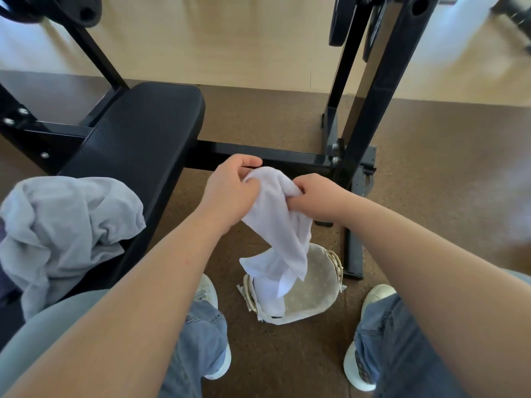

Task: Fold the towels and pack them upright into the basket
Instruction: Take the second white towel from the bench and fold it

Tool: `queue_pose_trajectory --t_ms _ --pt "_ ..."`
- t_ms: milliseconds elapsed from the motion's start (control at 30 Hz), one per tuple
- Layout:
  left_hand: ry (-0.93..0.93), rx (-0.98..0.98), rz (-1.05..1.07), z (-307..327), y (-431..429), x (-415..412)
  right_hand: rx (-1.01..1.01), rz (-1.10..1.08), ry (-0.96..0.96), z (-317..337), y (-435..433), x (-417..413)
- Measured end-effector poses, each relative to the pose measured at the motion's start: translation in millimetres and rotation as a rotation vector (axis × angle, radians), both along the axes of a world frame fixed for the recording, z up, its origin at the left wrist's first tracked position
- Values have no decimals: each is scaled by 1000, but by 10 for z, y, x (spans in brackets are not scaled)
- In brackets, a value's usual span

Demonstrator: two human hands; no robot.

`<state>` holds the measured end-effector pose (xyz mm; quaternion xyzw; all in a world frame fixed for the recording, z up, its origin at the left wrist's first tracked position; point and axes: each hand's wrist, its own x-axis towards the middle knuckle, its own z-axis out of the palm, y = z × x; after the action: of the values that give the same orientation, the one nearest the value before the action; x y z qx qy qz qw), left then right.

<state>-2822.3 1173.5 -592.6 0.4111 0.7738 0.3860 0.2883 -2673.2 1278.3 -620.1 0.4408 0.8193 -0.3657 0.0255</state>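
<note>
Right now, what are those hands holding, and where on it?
Both hands grip one white towel at its bunched upper end: the left hand on one side, the right hand on the other. The rest hangs down over the basket.

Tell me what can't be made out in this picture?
Head view:
The round woven basket with pale lining: the hanging white towel covers part of its inside, so its contents are unclear.
The left hand and right hand: fingertips buried in the towel.
The crumpled grey cloth on the black padded bench: cut off by the left edge.
</note>
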Motion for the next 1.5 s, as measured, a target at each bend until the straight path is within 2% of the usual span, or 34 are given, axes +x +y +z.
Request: queue_pose_trajectory --t_ms 100,167,267,433,533,667,767,800,867,1000,1133,1200,1300,1500 --pt "144 12 156 -32 -50 -96 35 -33 20 25 52 31" --pt "215 48 194 -24 -77 -128 98 10 -83 27 68 74" --pt "257 69 212 -19 -83 -122 183 58 -249 -27 84 132" --pt "239 81 258 -10 -61 -133 192 83 -335 -27 132 222" --pt "187 13 159 31 -16 -100 100 41 -175 3 114 201" --pt "150 -115 -201 4 -14 48 36 -6 143 135 17 113" --pt "306 -220 -397 -82 5 135 -42 11 321 269 -45 70" --pt "379 -252 -416 -77 18 155 -86 7 367 296 -50 65" --pt "413 -264 -373 -86 33 150 -158 -10 423 317 -37 67" --pt "171 -95 -170 -107 -2 81 -194 -42 397 285 -4 65" --pt "-18 -13 32 -62 -5 59 19 -69 196 164 -11 32" --pt "-124 -17 108 -9 14 61 30 -95 157 105 -22 32" --pt "-266 -6 208 34 37 32 -28 -49 118 47 -48 22" --pt "-339 -46 214 87 31 21 -240 82 183 14 -135 -12"
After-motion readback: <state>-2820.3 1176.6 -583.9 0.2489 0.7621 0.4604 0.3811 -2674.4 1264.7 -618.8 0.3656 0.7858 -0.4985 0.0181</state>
